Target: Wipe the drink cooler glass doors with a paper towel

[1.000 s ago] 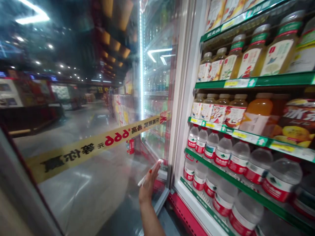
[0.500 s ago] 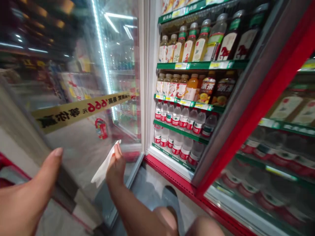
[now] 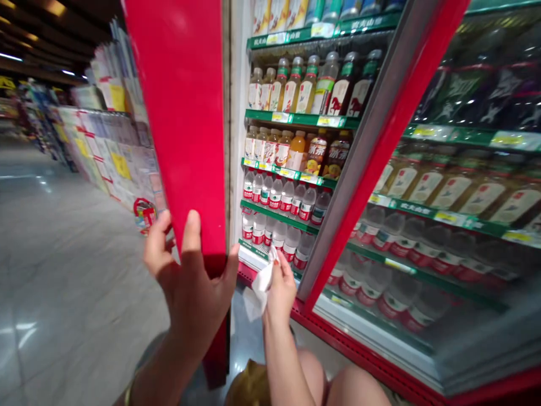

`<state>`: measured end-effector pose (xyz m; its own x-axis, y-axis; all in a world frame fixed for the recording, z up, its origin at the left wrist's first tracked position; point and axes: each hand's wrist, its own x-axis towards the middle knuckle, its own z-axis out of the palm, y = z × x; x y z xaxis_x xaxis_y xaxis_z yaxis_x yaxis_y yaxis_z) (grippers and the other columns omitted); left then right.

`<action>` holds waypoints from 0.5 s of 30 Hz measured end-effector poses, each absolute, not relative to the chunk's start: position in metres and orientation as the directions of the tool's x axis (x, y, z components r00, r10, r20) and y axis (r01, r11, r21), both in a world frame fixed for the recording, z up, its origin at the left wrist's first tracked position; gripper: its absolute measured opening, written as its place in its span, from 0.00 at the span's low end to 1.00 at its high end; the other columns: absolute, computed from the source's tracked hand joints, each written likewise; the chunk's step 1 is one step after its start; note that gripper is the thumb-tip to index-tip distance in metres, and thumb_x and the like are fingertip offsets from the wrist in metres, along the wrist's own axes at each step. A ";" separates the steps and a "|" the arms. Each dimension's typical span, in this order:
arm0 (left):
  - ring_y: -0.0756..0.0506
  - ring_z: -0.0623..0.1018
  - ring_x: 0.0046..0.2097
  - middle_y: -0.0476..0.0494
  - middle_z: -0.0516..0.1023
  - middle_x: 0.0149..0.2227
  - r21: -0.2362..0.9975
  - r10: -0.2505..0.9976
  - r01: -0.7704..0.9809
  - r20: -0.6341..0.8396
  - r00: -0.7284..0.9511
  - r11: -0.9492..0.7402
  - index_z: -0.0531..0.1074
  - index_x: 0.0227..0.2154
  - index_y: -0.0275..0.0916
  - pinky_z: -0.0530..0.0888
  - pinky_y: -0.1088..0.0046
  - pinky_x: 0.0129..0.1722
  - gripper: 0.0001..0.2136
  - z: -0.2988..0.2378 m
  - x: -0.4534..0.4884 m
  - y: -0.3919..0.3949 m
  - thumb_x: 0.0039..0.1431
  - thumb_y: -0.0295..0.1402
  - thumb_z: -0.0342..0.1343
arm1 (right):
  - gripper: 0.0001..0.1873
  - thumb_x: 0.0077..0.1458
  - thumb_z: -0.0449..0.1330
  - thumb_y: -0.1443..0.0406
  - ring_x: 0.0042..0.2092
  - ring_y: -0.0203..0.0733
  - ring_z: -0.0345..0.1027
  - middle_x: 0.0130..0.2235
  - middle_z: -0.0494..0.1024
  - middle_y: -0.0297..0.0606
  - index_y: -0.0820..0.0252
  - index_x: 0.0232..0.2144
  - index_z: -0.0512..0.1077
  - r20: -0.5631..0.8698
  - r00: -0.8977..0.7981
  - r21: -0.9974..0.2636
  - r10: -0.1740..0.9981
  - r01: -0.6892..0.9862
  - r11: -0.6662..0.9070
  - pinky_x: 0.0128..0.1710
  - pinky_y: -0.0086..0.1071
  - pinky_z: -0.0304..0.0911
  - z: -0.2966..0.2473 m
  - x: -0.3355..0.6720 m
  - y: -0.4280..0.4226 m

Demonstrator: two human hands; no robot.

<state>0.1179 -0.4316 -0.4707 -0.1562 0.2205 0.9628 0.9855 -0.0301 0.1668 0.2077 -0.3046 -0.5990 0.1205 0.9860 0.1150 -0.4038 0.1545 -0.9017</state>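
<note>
My left hand (image 3: pixel 188 282) spans the red frame of the fridge door (image 3: pixel 181 129), fingers spread across it and at its left edge, thumb at its right edge. Between the door and the shelves is my right hand (image 3: pixel 281 290), its fingers closed on a crumpled white tissue (image 3: pixel 257 293) that hangs down on the left. Beyond the fingertips stand water bottles with red labels (image 3: pixel 291 243) on the lowest shelf. The door stands ajar and its glass is hidden from this angle.
Green-edged shelves (image 3: pixel 296 119) hold rows of bottled drinks. To the right, a second glass door (image 3: pixel 422 225) is closed over more bottles. Stacked cartons (image 3: pixel 122 152) stand along the left, with a red package (image 3: pixel 145 214) near them. My bent knees (image 3: pixel 359 386) are below.
The door has swung toward the fridge, so its red outer frame shows instead of its glass. My left hand has come onto that frame. My right hand has moved right with the tissue.
</note>
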 end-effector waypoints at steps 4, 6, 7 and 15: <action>0.25 0.58 0.79 0.26 0.48 0.80 0.179 0.161 0.983 0.972 -0.170 -0.048 0.46 0.80 0.48 0.67 0.39 0.74 0.47 -0.477 0.164 -0.385 0.65 0.28 0.66 | 0.43 0.56 0.70 0.48 0.30 0.39 0.78 0.45 0.89 0.44 0.61 0.69 0.73 -0.031 0.392 -0.855 0.920 -0.487 0.178 0.28 0.28 0.70 -0.590 0.299 -0.306; 0.26 0.57 0.79 0.27 0.45 0.81 0.155 0.134 0.985 0.981 -0.144 -0.081 0.42 0.81 0.49 0.68 0.37 0.73 0.49 -0.480 0.189 -0.367 0.65 0.25 0.65 | 0.43 0.53 0.73 0.48 0.29 0.39 0.77 0.41 0.89 0.41 0.58 0.67 0.75 -0.063 0.492 -0.840 0.869 -0.497 0.220 0.27 0.28 0.69 -0.588 0.336 -0.309; 0.26 0.56 0.80 0.27 0.43 0.82 0.144 0.119 0.984 0.984 -0.131 -0.109 0.40 0.81 0.50 0.69 0.37 0.72 0.50 -0.482 0.200 -0.357 0.65 0.24 0.64 | 0.43 0.53 0.74 0.48 0.29 0.40 0.77 0.40 0.89 0.40 0.56 0.67 0.76 -0.065 0.533 -0.838 0.843 -0.488 0.244 0.27 0.28 0.70 -0.588 0.351 -0.310; 0.34 0.59 0.80 0.28 0.58 0.79 0.226 0.304 0.888 0.947 -0.104 -0.401 0.39 0.81 0.41 0.71 0.47 0.73 0.44 -0.505 0.238 -0.296 0.71 0.34 0.58 | 0.40 0.48 0.77 0.46 0.33 0.42 0.80 0.43 0.89 0.42 0.54 0.60 0.80 -0.047 0.627 -0.842 0.778 -0.443 0.307 0.29 0.29 0.73 -0.580 0.402 -0.305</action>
